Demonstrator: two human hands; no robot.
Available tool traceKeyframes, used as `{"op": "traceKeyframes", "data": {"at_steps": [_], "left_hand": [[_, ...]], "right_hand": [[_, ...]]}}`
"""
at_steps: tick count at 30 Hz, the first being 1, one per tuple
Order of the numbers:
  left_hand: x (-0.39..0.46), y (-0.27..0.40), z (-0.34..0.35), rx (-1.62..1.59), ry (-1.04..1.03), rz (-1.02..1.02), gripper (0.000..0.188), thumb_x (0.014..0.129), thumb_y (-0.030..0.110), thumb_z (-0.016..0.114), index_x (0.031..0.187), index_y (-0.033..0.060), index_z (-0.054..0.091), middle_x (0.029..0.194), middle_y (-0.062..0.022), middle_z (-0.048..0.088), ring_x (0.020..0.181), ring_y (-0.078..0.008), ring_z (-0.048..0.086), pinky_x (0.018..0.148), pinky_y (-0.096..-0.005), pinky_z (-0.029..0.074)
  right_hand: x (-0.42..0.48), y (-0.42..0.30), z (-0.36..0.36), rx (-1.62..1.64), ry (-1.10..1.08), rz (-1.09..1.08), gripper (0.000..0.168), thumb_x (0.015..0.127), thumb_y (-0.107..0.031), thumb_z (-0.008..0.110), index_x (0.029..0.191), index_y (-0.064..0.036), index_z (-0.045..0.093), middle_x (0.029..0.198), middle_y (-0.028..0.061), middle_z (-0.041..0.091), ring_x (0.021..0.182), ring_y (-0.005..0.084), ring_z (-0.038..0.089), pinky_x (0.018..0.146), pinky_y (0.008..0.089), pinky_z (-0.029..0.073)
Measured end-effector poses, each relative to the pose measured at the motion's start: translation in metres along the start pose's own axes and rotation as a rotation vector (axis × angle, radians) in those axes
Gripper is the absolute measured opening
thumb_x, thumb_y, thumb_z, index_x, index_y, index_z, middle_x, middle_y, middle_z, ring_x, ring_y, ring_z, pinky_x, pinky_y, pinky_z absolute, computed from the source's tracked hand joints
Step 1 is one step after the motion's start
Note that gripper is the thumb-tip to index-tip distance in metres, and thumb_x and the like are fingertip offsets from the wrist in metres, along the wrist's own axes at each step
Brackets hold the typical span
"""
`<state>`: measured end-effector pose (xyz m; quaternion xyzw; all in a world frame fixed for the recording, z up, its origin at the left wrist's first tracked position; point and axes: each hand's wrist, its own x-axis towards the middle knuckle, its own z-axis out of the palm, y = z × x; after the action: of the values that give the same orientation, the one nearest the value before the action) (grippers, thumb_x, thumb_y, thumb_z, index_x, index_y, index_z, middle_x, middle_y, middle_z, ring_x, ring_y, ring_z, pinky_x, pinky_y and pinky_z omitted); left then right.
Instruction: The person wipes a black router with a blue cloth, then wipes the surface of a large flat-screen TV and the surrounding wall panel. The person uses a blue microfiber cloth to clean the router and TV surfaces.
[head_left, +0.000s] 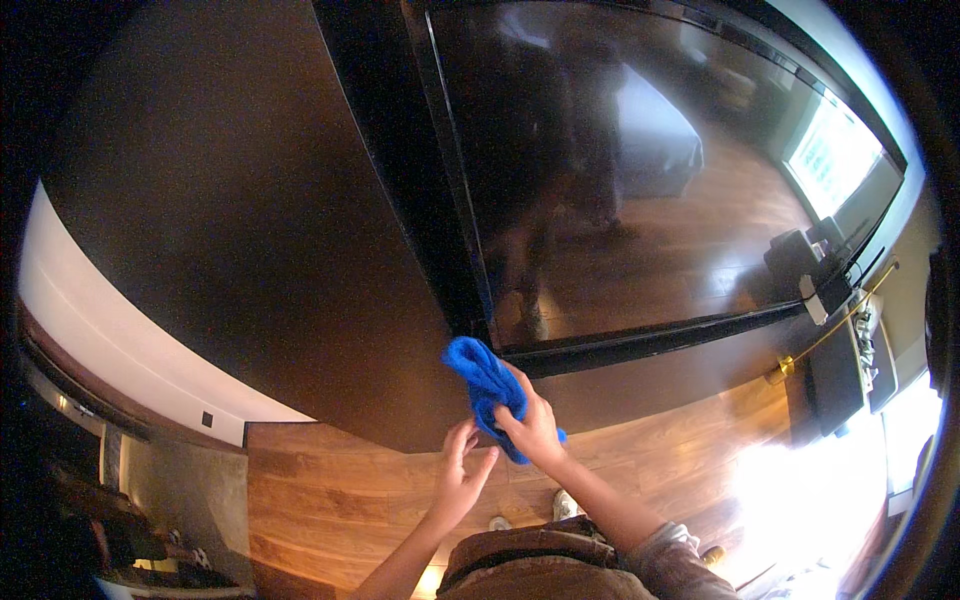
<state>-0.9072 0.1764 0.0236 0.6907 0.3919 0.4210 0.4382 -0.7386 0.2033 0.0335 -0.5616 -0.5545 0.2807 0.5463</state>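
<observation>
A bunched blue cloth (491, 379) is gripped in my right hand (536, 427), with my thumb pressed over its folds. Its upper end reaches the bottom corner of a large, glossy dark panel (600, 277) in a black frame (645, 343); whether it touches is hard to tell. My left hand (463, 472) hovers just left of the cloth's lower part. Its fingers are apart and slightly curled, and nothing shows in them. The panel reflects a window, a white-covered piece of furniture and a standing figure.
A dark brown wall surface (262, 247) spreads left of the frame. Below lies a wooden floor (337, 487), brightly sunlit at right. A thin brass-coloured rod (840, 319) and a dark piece of furniture (832, 382) stand at right. My shoe (565, 506) shows beneath me.
</observation>
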Motion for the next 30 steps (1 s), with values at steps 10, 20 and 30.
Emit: {"op": "traceKeyframes", "data": {"at_steps": [10,20,30], "left_hand": [[-0.032,-0.014,-0.016,-0.125,-0.161,-0.243,0.05,0.099,0.005,0.061,0.145,0.002,0.043,0.145,-0.0126,0.049,0.132,-0.0233,0.052,0.111,-0.0382,0.042],[-0.059,-0.02,-0.03,-0.239,-0.145,-0.441,0.05,0.099,0.0,0.057,0.147,0.0043,0.042,0.145,-0.0135,0.049,0.13,-0.0235,0.053,0.111,-0.0378,0.042],[-0.072,-0.039,-0.041,-0.264,-0.187,-0.438,0.049,0.099,0.0,0.058,0.146,0.0019,0.043,0.136,-0.0169,0.056,0.125,-0.0242,0.058,0.106,-0.0365,0.047]], "right_hand": [[0.027,0.079,0.078,0.042,0.002,0.075,0.09,0.096,-0.049,0.062,0.158,-0.002,0.017,0.159,0.032,0.022,0.148,0.0433,0.023,0.118,0.0446,0.028],[0.071,0.081,0.091,0.38,0.062,0.105,0.063,0.108,-0.042,0.037,0.153,0.002,0.032,0.153,0.0166,0.038,0.146,0.0301,0.029,0.121,0.0353,0.019],[0.108,0.119,0.095,0.376,0.048,0.451,0.081,0.102,-0.061,0.037,0.149,0.005,0.039,0.158,0.021,0.033,0.149,0.0328,0.027,0.121,0.0341,0.018]]}}
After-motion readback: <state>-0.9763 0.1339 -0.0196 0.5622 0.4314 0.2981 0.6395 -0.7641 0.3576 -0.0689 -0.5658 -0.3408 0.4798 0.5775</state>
